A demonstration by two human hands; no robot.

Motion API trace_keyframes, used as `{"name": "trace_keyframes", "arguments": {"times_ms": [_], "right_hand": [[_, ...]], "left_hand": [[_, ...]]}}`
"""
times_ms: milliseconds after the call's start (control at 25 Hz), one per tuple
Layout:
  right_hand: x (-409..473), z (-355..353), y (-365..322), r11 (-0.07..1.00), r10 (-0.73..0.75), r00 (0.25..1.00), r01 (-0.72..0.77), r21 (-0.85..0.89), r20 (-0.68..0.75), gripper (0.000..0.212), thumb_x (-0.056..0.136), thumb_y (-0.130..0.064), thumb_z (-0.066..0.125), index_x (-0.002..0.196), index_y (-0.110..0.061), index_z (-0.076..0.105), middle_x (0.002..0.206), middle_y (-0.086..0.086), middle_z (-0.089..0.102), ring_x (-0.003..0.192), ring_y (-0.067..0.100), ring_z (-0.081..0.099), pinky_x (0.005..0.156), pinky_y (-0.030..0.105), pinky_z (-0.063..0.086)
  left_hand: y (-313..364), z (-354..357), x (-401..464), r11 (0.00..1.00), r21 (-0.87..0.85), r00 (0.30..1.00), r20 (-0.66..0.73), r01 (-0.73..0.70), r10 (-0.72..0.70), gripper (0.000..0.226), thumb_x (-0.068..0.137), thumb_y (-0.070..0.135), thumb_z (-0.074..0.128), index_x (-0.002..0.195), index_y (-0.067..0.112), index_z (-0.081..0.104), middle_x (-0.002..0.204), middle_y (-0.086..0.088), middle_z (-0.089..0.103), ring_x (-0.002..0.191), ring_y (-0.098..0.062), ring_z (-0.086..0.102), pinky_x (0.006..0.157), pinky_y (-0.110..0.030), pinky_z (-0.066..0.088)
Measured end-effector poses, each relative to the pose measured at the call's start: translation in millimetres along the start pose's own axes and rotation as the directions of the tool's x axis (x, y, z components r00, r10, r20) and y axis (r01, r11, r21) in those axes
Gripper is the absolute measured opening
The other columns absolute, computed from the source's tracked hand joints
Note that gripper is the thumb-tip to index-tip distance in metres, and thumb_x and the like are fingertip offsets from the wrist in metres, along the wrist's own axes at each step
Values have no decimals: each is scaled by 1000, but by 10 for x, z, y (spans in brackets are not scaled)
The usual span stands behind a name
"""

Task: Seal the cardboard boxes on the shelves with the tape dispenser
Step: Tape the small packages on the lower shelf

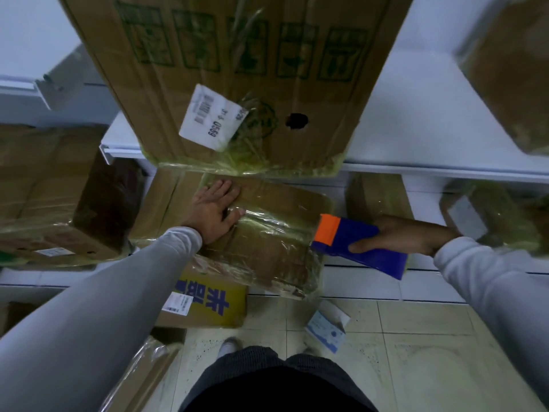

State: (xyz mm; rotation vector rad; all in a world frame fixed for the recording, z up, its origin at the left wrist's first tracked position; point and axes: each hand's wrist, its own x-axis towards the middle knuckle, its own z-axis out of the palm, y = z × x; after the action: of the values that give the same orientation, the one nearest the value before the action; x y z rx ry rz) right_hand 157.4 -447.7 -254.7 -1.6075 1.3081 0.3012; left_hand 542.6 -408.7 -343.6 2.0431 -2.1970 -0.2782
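A brown cardboard box wrapped in shiny clear tape sits on the lower shelf, sticking out over its front edge. My left hand lies flat on the box top, fingers spread, pressing the tape down. My right hand grips a blue tape dispenser with an orange front end. The dispenser's orange end is at the box's right edge; whether it touches the box I cannot tell.
A large box with green print and a white label stands on the upper white shelf. More taped boxes sit left and right. On the tiled floor lie a yellow-printed box and a small blue-white carton.
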Motion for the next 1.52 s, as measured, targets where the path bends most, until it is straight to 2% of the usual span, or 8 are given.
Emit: {"name": "trace_keyframes", "arguments": {"times_ms": [320,520,720,880,1040,1240,1400,1520], "right_hand": [[89,44,125,999,-20,1000,19,51,19,57,73,-58,75,104,-10,72,96,14,76,95,36,70,73,34,50],[8,-21,293,991,-102,994,98,95,45,59,74,-59,76,107,-10,71,100,15,74,97,37,68,75,35,48],[-289,-181,710,998,30,999,-31,45,27,58,64,-68,75,89,-16,73,78,7,74,68,17,69,62,26,48],[48,171,567,999,52,997,-52,10,-57,44,71,-61,76,93,-23,68,85,-2,71,79,15,67,70,28,53],[211,566,616,897,132,974,-196,-397,-183,54,74,-64,69,104,-21,57,90,-2,59,80,18,59,66,28,44],[183,852,921,965,142,971,-179,-192,-191,54,70,-74,65,77,-22,53,79,-2,63,74,18,64,69,31,50],[118,787,965,988,103,970,-126,-94,-219,54,68,-76,65,72,-23,54,69,-4,60,64,15,62,59,28,46],[5,713,1121,994,82,972,-95,-47,-220,48,71,-71,68,68,-26,53,65,-7,57,60,10,58,55,25,40]], "left_hand": [[1164,280,-85,998,-24,997,-57,-59,58,56,97,44,25,148,21,30,157,-5,21,146,-23,15,117,-40,8],[1085,355,36,997,69,999,-22,-26,28,54,99,48,25,149,27,25,158,1,20,146,-18,15,117,-38,9],[1134,371,48,997,65,999,-31,-39,41,63,93,53,14,149,26,26,157,0,21,146,-19,15,117,-40,10],[1147,335,51,995,92,1000,7,-29,29,66,92,57,15,150,27,22,159,1,17,146,-18,11,117,-40,8],[1171,258,58,994,105,998,69,-16,9,61,97,55,20,151,27,17,160,1,10,147,-17,5,118,-40,3],[1755,239,-1,995,97,999,-11,34,-33,72,90,54,19,149,13,24,160,-9,8,147,-23,4,117,-43,-2],[2183,382,-1,984,84,976,141,157,-168,87,90,53,44,151,7,1,159,-14,-6,146,-29,-7,118,-48,-2],[2131,336,22,993,85,984,149,85,-97,86,90,42,51,151,8,-1,159,-11,-7,147,-28,-6,118,-44,-1]]}}
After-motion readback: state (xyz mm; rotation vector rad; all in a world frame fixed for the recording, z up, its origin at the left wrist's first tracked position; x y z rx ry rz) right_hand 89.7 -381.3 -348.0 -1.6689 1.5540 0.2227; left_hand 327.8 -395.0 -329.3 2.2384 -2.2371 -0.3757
